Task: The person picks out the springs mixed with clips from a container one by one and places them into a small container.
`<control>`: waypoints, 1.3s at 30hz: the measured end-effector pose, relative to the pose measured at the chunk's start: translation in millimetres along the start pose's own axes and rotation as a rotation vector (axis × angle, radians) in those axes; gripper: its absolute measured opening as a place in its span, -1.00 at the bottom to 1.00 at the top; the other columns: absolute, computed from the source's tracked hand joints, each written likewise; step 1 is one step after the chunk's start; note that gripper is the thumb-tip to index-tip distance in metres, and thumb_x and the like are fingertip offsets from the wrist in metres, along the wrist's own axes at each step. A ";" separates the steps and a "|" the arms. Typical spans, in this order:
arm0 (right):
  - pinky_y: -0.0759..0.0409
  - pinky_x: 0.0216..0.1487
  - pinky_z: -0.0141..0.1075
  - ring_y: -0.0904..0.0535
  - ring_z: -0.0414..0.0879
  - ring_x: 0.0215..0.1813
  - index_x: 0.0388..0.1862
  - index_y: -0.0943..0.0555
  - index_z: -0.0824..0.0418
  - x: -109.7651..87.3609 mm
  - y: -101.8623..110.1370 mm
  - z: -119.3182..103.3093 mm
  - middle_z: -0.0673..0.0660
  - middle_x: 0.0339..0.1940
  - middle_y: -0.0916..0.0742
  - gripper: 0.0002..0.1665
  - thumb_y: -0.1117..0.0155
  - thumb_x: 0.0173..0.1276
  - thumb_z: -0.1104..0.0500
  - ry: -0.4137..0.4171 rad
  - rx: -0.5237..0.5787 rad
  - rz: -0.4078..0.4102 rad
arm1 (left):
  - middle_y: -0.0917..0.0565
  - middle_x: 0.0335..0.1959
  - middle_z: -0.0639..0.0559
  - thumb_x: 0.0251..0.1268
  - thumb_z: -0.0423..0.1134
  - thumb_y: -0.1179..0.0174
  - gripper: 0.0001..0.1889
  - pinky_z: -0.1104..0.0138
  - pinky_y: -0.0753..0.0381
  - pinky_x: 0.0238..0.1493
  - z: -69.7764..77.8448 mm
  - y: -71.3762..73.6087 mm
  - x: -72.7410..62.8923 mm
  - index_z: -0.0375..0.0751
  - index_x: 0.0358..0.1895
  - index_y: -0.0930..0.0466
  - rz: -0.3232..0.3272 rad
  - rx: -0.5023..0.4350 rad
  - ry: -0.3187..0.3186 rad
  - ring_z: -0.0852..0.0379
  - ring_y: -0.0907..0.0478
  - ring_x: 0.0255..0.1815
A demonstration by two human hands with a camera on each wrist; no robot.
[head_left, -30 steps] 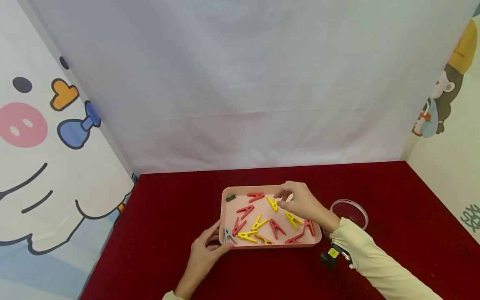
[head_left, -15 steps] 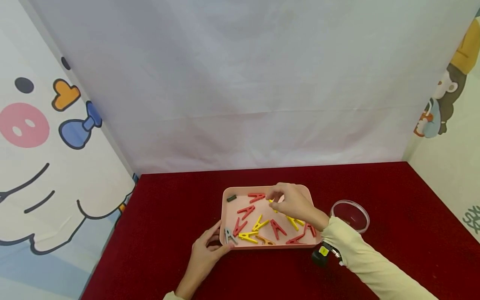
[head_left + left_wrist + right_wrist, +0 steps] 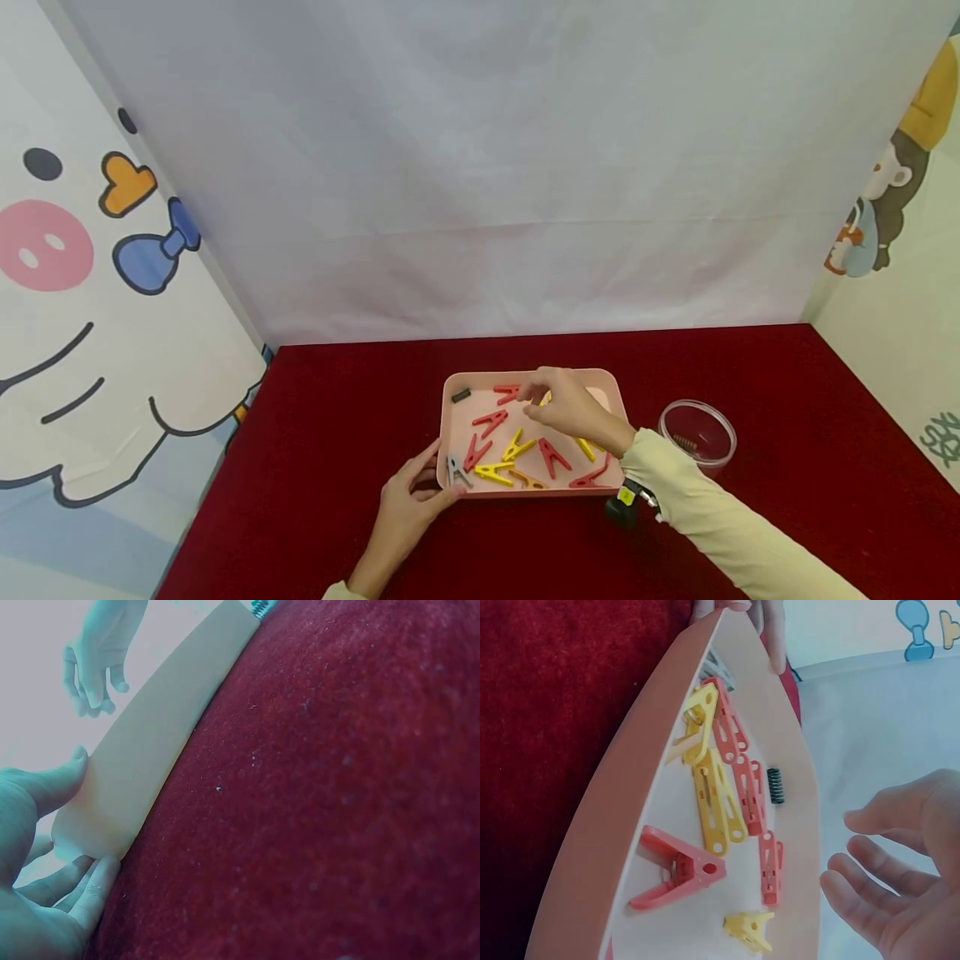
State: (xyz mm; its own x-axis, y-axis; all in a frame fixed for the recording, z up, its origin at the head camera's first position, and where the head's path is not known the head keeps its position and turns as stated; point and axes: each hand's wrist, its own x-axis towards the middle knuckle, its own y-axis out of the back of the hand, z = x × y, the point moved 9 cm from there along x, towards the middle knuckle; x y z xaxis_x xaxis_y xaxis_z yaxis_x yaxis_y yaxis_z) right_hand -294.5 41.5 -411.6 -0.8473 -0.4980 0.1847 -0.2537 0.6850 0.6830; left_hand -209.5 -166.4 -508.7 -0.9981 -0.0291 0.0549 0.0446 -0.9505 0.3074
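A shallow pink tray [image 3: 458, 427] holds several plastic clothespins: red [image 3: 550, 451], yellow [image 3: 493, 472], orange [image 3: 529, 480] and grey [image 3: 454, 468]. Near its far left corner lies a small dark green coil spring [image 3: 775, 786]. My left hand [image 3: 405, 504] grips the tray's near left corner; in the left wrist view its thumb is at the rim and fingers bend against the outer wall. My right hand [image 3: 567, 408] hovers over the tray's far middle with fingers loosely bent and nothing held. It hides part of a yellow clothespin [image 3: 748, 930] in the head view.
To the tray's right stands a round clear container [image 3: 711, 462], with a small coil-like item [image 3: 684, 442] inside. A dark wrist device [image 3: 622, 510] hangs below the right sleeve. Red cloth [image 3: 360, 400] covers the table, and a pale curtain [image 3: 525, 167] rises behind it.
My right hand has moved left across the tray toward the far red clothespin. Its sleeve has uncovered more of the clear container. The left hand and tray stay put.
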 end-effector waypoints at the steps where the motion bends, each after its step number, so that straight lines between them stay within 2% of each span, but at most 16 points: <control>1: -0.53 -0.30 -0.28 -0.53 -0.10 -0.27 -0.30 -0.66 0.26 1.5 -2.1 0.6 0.09 -0.32 -0.64 -0.91 -0.33 0.19 0.35 -0.003 -0.002 -0.003 | -0.53 0.06 -0.07 -0.02 -0.11 -0.46 -0.24 0.38 -0.60 -0.20 0.3 0.3 0.1 -0.02 0.34 -0.39 0.000 0.002 -0.001 0.04 -0.52 -0.04; 9: -0.52 -0.32 -0.28 -0.53 -0.11 -0.28 -0.32 -0.67 0.25 13.9 -15.0 1.6 0.15 -0.31 -0.66 -0.89 -0.32 0.16 0.39 -0.004 -0.029 -0.022 | -0.54 0.04 -0.02 -0.05 -0.11 -0.48 -0.24 0.40 -0.59 -0.20 -0.4 0.9 1.2 0.02 0.33 -0.40 0.002 -0.002 0.020 0.07 -0.51 -0.04; 15: -0.53 -0.32 -0.29 -0.55 -0.04 -0.28 -0.32 -0.67 0.27 23.7 -21.6 -4.8 0.16 -0.31 -0.68 -0.86 -0.29 0.14 0.43 0.042 -0.048 -0.040 | -0.54 0.05 -0.04 -0.04 -0.09 -0.47 -0.24 0.38 -0.59 -0.19 -0.2 0.2 0.8 0.00 0.33 -0.40 0.005 0.016 0.011 0.04 -0.51 -0.03; 21: -0.58 -0.30 -0.29 -0.60 0.07 -0.25 -0.25 -0.67 0.35 32.6 -26.6 -7.2 0.23 -0.27 -0.69 -0.82 -0.30 0.12 0.44 0.069 -0.044 -0.045 | -0.54 0.04 -0.02 -0.04 -0.08 -0.47 -0.25 0.39 -0.59 -0.19 -0.1 0.8 0.9 0.00 0.32 -0.41 0.006 0.021 0.014 0.05 -0.51 -0.04; 30: -0.58 -0.27 -0.24 -0.59 0.13 -0.19 -0.14 -0.64 0.39 44.7 -39.2 -9.3 0.28 -0.17 -0.66 -0.74 -0.27 0.14 0.43 0.068 -0.097 -0.109 | -0.54 0.03 -0.05 -0.03 -0.13 -0.47 -0.26 0.40 -0.58 -0.18 0.0 1.4 0.9 -0.01 0.32 -0.41 -0.008 -0.014 0.018 0.04 -0.51 -0.03; 33: -0.56 -0.25 -0.23 -0.57 0.14 -0.16 -0.09 -0.63 0.38 48.9 -43.5 -6.9 0.28 -0.13 -0.66 -0.71 -0.27 0.16 0.42 0.044 -0.107 -0.131 | -0.53 0.04 -0.09 0.00 -0.19 -0.46 -0.27 0.40 -0.58 -0.18 4.7 0.8 -0.8 -0.05 0.33 -0.40 -0.019 -0.027 0.018 0.00 -0.50 -0.01; 39: -0.53 -0.30 -0.24 -0.54 0.09 -0.21 -0.06 -0.62 0.39 56.9 -49.5 -5.0 0.28 -0.14 -0.66 -0.68 -0.27 0.17 0.41 0.041 -0.133 -0.151 | -0.53 0.05 -0.21 0.01 -0.32 -0.44 -0.28 0.34 -0.60 -0.18 30.0 3.2 -8.0 -0.23 0.32 -0.39 -0.033 -0.060 0.012 -0.12 -0.50 -0.01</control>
State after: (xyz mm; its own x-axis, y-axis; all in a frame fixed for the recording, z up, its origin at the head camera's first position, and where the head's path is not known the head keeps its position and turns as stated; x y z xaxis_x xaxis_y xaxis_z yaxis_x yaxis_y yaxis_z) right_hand -327.8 -23.5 -431.4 -0.7838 -0.6129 0.1000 -0.3104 0.5261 0.7918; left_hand -200.0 -160.0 -479.7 -0.9994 -0.0011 0.0345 0.0097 -0.9679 0.2513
